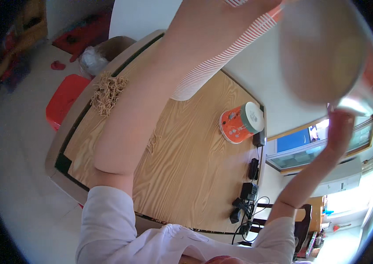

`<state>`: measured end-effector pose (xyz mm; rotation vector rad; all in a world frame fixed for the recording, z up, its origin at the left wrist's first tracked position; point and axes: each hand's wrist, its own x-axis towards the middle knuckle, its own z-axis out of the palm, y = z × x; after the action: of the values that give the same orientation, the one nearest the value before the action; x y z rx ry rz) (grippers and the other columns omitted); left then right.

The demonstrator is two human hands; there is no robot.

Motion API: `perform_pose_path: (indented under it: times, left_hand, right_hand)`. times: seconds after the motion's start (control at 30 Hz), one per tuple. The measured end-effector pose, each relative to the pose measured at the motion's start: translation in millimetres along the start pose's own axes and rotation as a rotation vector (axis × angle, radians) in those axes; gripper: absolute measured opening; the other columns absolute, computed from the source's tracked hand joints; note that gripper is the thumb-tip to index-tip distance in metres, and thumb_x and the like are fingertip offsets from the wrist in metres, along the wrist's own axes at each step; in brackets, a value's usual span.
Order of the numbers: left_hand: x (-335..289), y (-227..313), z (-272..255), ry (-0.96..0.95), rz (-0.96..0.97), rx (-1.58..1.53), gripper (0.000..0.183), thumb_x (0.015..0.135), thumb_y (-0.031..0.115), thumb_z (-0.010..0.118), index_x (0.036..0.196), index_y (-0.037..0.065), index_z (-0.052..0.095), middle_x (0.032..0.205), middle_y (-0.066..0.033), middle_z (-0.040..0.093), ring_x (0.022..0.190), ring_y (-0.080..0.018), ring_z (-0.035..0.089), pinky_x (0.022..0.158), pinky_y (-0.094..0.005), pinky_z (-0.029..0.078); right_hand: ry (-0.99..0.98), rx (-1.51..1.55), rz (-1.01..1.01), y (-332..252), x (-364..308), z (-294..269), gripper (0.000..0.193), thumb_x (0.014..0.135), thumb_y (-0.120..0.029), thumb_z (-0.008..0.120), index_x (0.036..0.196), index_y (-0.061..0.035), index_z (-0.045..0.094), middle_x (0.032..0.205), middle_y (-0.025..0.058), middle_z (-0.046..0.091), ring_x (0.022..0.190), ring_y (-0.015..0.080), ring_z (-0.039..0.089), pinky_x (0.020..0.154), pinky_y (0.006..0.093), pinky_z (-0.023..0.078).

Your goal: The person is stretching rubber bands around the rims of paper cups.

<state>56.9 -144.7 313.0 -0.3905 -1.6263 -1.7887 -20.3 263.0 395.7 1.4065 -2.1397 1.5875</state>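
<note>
My left arm crosses the table to the top edge of the view, where my left hand point(261, 3) is partly cut off and its fingers are hidden. Behind that forearm runs a long nested stack of white-rimmed paper tubs point(221, 59), orange at its upper end. At the right, my raised right hand point(341, 125) is closed on a large paper tub point(320, 53). This tub is close and blurred, with its round pale end towards me and orange at its side. An orange patterned paper tub point(235, 125) lies tilted on the table, its pale round end facing right.
Tangled tan bands point(109, 93) lie at the left edge of the wooden table point(186, 176), with a few more point(153, 143) beside my left forearm. Black adapters and cables point(249, 191) line its right edge. A red stool point(67, 99) stands on the floor at left.
</note>
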Motion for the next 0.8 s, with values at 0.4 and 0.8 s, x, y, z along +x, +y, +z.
perform_pose_path:
  times: [0.4,0.8]
  left_hand:
    - [-100.6,-58.5,-23.5,-0.558,-0.348,0.852,0.029,0.087,0.026,0.059,0.087,-0.002,0.066,0.072,-0.0197,0.064,0.07,-0.031,0.066,0.067,-0.0409,0.051]
    - [-133.4,-126.0,4.4,-0.7,-0.633,0.821,0.029,0.085,0.031,0.062,0.08,0.004,0.069,0.077,-0.0135,0.068,0.076,-0.0311,0.067,0.066,-0.0399,0.051]
  right_hand:
    - [0.0,0.222,0.624,173.5,-95.5,145.1,0.02,0.091,-0.008,0.057,0.11,-0.0012,0.061,0.108,0.0052,0.065,0.1,0.0154,0.06,0.088,0.0279,0.046]
    - [-0.368,-0.282,0.518,140.2,-87.5,225.8,0.031,0.084,-0.009,0.063,0.114,-0.0061,0.058,0.095,0.0121,0.065,0.087,0.0227,0.063,0.079,0.0336,0.049]
